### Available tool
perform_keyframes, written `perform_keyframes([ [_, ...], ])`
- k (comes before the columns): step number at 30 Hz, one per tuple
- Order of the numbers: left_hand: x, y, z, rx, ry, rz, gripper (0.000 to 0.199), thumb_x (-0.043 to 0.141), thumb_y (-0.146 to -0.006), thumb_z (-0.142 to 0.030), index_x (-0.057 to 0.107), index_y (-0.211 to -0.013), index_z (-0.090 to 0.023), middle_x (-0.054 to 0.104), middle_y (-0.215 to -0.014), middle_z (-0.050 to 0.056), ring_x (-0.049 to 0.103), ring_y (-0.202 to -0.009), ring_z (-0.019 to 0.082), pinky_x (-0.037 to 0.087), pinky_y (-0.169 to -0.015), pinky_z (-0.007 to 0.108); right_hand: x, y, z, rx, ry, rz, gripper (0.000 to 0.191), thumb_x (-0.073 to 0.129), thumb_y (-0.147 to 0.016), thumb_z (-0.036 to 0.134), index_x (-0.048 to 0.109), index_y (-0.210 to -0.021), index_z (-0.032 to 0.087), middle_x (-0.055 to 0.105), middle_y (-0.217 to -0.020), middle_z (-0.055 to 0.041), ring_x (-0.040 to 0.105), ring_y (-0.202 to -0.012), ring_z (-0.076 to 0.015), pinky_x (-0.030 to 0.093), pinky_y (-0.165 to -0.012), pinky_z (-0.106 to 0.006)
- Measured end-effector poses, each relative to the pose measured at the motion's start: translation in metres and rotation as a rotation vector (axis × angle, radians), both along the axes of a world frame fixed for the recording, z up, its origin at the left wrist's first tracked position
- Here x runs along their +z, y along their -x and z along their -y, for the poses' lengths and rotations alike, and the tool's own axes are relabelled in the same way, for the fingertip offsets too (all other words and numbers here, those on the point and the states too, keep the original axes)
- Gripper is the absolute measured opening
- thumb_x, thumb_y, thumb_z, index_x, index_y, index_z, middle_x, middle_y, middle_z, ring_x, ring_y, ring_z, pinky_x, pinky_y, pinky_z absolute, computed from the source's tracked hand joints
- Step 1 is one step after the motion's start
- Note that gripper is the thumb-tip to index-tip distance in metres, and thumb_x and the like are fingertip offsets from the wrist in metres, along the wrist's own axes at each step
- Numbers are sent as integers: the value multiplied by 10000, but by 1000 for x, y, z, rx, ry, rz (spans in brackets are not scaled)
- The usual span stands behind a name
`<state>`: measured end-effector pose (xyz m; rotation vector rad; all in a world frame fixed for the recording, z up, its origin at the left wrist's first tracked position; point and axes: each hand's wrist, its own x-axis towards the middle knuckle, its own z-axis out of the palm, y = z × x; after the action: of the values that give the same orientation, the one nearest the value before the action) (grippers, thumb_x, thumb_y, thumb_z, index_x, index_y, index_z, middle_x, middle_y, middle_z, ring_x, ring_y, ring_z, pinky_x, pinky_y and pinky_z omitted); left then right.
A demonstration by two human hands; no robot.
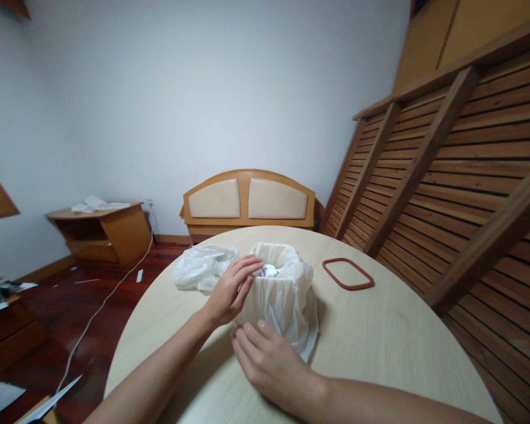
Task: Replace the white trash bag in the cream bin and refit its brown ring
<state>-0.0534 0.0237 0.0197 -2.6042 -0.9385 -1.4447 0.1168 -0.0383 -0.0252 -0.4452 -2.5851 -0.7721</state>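
A bin lined with a thin white plastic bag (pixel 287 306) stands upright on the round pale table (pixel 375 353). The bag is folded over the rim and hangs down outside, and something small and white shows inside the opening. My left hand (pixel 234 288) rests at the left side of the rim, its fingers stretched towards the opening. Low at the front left of the bin, my right hand (pixel 269 362) has its fingers bent against the bag; whether they pinch any of it is hidden.
Behind my left hand lies a crumpled white plastic bag (pixel 198 268). A brown rounded frame (pixel 348 274) lies flat to the right of the bin. Wooden slatted panels (pixel 468 176) lean beyond the table's right side.
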Motion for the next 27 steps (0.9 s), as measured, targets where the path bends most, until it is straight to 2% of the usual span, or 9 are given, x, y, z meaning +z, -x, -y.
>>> perform_keyframes([
  [4,2,1,1,-7,14,14,298,428,-1023,-211,625,-1246,-221,637,-1315,117,539,-1297,245,433,-1110,490,-11,8,-4,-115,65,29,119,578,-922,139,653,-834,112,692,-737,-87,614,-681,-226,457,-719,-390],
  [7,6,-3,5,0,15,9,266,446,-1018,-220,662,-1172,-224,647,-1292,113,531,-1297,257,430,-1104,503,-13,7,-3,-99,176,31,146,567,-945,152,623,-810,156,703,-734,-50,632,-652,-203,446,-661,-362],
  [10,9,-14,10,52,11,35,255,488,-1007,-240,668,-1186,-239,641,-1302,104,520,-1300,267,432,-1092,511,-5,3,2,-48,317,73,90,608,-924,184,606,-835,179,714,-777,-16,653,-678,-186,439,-642,-339],
  [14,11,-30,15,76,-12,10,255,595,-963,-262,657,-1209,-242,685,-1197,97,574,-1199,267,468,-1041,488,25,-10,8,45,500,136,69,648,-885,205,642,-952,188,748,-893,-3,679,-748,-169,416,-603,-304],
  [17,10,-33,15,53,-37,2,190,578,-960,-203,664,-1128,-228,710,-1027,78,607,-1097,247,494,-990,453,58,-24,5,304,602,244,158,622,-929,255,678,-1076,250,769,-911,40,688,-788,-137,418,-605,-262],
  [19,11,-29,13,46,-24,9,180,545,-947,-149,649,-1078,-216,700,-989,74,602,-1095,246,494,-983,442,82,-37,-6,371,625,229,151,621,-915,229,702,-1041,251,768,-876,42,685,-788,-138,447,-653,-251],
  [23,13,-18,9,89,23,46,213,493,-815,-61,600,-929,-206,660,-914,62,587,-1100,264,501,-950,441,119,-68,-45,328,576,-156,223,522,-929,184,686,-1079,200,746,-957,-44,671,-903,-184,505,-857,-318],
  [25,15,-17,9,127,29,98,248,471,-754,-50,587,-908,-206,653,-910,61,595,-1087,268,506,-935,444,126,-84,-66,236,558,-353,289,543,-935,227,632,-1210,207,721,-1105,-77,645,-1049,-215,489,-968,-383],
  [27,16,-19,11,142,19,121,272,485,-762,-68,598,-969,-204,670,-977,75,598,-1102,274,495,-956,459,125,-97,-84,158,570,-359,431,611,-918,326,561,-1332,215,653,-1289,-103,572,-1231,-252,435,-1074,-448],
])
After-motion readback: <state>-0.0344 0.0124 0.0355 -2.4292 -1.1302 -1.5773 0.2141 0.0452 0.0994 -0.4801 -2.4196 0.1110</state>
